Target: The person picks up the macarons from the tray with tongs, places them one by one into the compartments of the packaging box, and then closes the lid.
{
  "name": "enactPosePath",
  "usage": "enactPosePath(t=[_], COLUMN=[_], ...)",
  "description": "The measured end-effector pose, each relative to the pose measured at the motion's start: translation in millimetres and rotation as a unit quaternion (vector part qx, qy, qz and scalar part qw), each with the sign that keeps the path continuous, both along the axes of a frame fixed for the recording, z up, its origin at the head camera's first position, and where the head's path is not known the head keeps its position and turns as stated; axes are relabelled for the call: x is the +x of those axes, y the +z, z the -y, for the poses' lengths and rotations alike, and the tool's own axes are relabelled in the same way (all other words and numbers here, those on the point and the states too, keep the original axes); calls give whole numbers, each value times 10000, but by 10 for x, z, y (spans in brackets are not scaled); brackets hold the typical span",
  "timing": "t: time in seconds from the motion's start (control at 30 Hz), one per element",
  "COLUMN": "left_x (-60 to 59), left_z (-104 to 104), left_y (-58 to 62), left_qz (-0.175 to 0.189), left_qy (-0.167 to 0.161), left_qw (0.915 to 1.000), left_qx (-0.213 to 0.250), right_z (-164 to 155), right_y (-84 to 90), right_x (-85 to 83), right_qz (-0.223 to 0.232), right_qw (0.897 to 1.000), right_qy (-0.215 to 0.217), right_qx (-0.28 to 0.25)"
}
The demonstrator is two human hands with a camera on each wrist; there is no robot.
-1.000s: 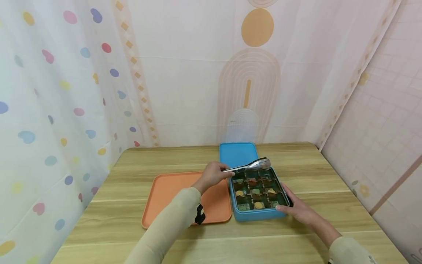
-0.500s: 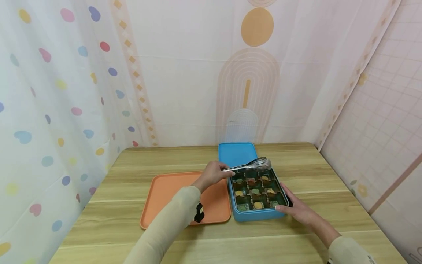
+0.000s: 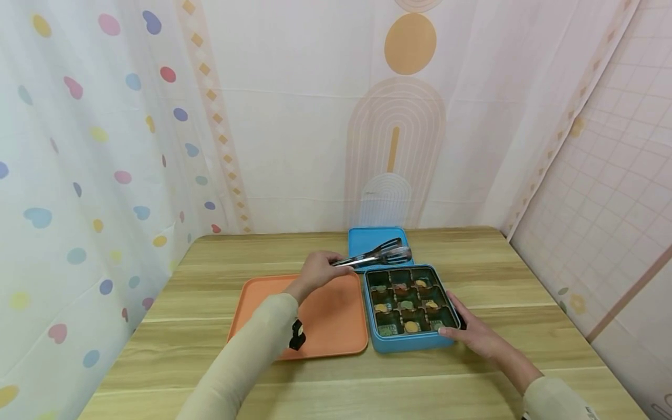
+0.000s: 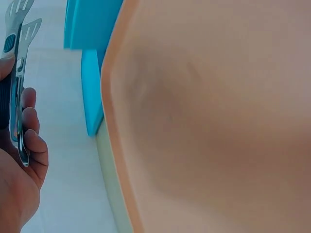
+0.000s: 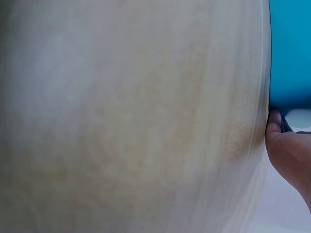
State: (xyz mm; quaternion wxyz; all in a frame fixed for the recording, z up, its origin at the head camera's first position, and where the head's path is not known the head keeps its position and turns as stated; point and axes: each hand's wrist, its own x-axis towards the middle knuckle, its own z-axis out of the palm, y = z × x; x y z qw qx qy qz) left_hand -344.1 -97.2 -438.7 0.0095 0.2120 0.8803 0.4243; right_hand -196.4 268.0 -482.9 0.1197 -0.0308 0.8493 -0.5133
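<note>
In the head view my left hand (image 3: 318,270) grips metal serving tongs (image 3: 374,257) over the back of the orange tray. The tongs' slotted heads stand apart, nothing between them, above the blue lid (image 3: 370,238). The left wrist view shows curled fingers (image 4: 30,119) around the tongs (image 4: 18,92). A blue box (image 3: 415,343) holds a dark insert with nine compartments; small yellow, green and red pieces lie in them. My right hand (image 3: 475,333) holds the box's front right corner, thumb at the front rim and fingers along the right side. In the right wrist view the hand (image 5: 291,150) is partly cut off.
The orange tray (image 3: 336,326) lies left of the box, close to its side. The lid lies flat behind the box. All stand on a wooden table (image 3: 472,251), with patterned curtains (image 3: 294,146) behind and at both sides.
My left hand has drawn the tongs left and off the box, and their heads have spread apart. A yellowish piece now shows in the back right compartment. My right hand has stayed put.
</note>
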Motion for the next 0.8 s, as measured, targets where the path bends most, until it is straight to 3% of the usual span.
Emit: enactPosePath(t=[0.57,0.8], left_x=[-95,-75], left_z=[970,1416], left_y=[-93,-83], left_qz=[-29,15], left_qy=[870,1253], left_qw=[9961,9921], left_qx=[-115,-8], right_z=[-12,-5], right_y=[-30,-23], right_x=[-2,-6], right_qz=[39,21], right_qw=[10000,10000], right_qy=[5,4], right_qx=[-42,-56])
